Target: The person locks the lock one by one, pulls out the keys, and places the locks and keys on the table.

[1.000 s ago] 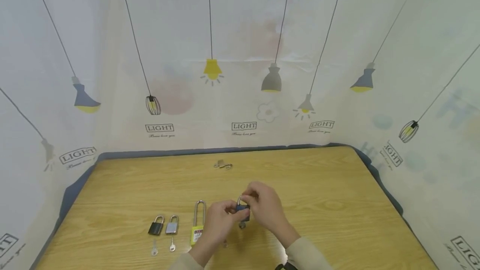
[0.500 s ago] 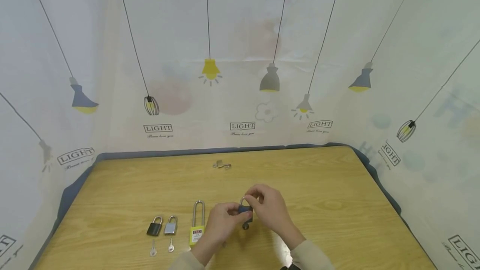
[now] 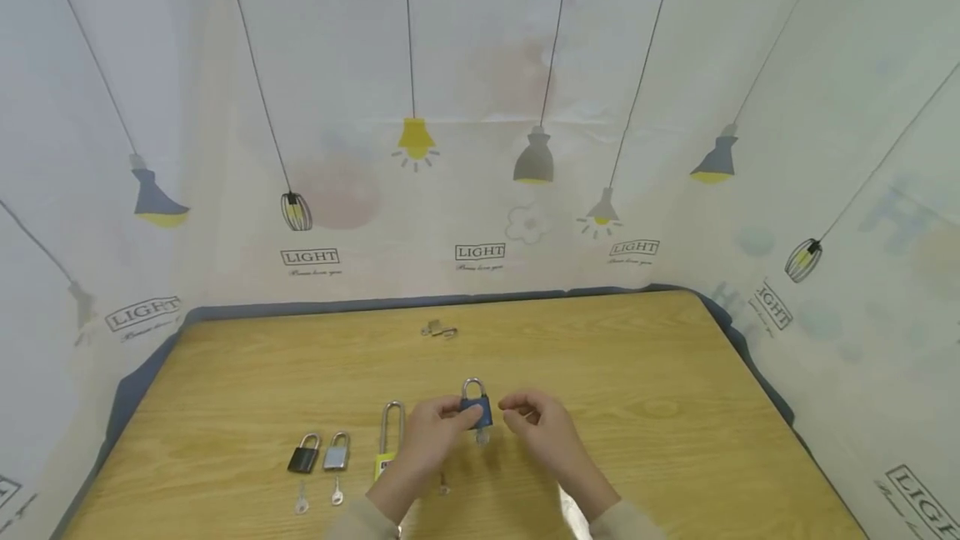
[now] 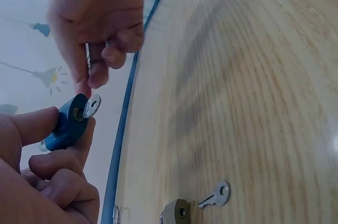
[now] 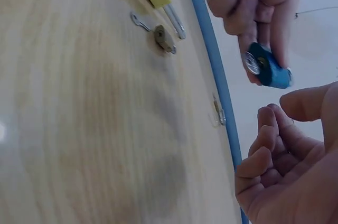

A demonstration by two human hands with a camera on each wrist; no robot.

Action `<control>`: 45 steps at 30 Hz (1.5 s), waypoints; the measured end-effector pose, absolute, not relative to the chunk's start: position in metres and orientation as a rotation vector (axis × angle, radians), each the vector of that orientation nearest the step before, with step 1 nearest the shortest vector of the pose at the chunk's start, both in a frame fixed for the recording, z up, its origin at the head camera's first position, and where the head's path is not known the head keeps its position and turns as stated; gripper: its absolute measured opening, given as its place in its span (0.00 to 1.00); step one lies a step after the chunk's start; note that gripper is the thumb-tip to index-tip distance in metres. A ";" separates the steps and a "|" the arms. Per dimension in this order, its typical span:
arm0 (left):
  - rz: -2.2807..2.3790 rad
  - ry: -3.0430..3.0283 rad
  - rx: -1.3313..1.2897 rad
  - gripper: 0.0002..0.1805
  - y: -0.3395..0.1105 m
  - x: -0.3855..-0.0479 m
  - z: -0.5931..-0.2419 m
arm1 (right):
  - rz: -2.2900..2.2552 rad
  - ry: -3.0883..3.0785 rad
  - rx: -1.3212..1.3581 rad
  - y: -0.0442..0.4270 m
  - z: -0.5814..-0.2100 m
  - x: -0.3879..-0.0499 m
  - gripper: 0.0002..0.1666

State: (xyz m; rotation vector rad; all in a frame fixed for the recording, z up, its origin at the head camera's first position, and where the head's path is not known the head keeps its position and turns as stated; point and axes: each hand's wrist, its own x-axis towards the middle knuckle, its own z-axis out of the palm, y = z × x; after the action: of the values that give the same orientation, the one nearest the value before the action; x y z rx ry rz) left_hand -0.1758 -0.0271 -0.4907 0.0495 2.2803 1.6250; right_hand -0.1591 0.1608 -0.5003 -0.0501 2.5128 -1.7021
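Note:
My left hand (image 3: 427,440) holds a blue padlock (image 3: 480,403) by its body, the thumb across the front. Its metal shackle stands upward; I cannot tell whether it is locked. A key (image 4: 92,106) sticks out of the keyhole at the bottom of the padlock. Just right of the lock, apart from it, is my right hand (image 3: 547,432). In the right wrist view the right hand's fingers bend loosely, the thumb stands off from them, and nothing shows in their grasp.
Left on the wooden table (image 3: 637,407) are a black padlock (image 3: 303,460), a silver padlock (image 3: 336,457) and keys (image 3: 337,493) below them. A yellow long-shackle padlock (image 3: 381,465) is partly behind my left arm. Farther back lies a small padlock (image 3: 433,328). Another small padlock (image 4: 177,212) lies by a key (image 4: 217,195).
My right hand has let go of the blue padlock's shackle and moved off to the right. The left hand has shifted the padlock leftward and turned its front toward the head camera.

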 end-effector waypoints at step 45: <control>1.701 2.226 0.013 0.23 -0.027 -0.177 -0.491 | -2.011 2.103 0.198 0.129 -0.515 -0.139 0.14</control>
State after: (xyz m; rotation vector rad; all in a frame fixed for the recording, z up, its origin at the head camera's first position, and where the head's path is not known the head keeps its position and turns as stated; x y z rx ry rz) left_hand -0.1772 -0.0271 -0.4914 0.0129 2.2262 1.7009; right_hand -0.1385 0.1289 -0.5152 0.1982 2.1031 -2.0107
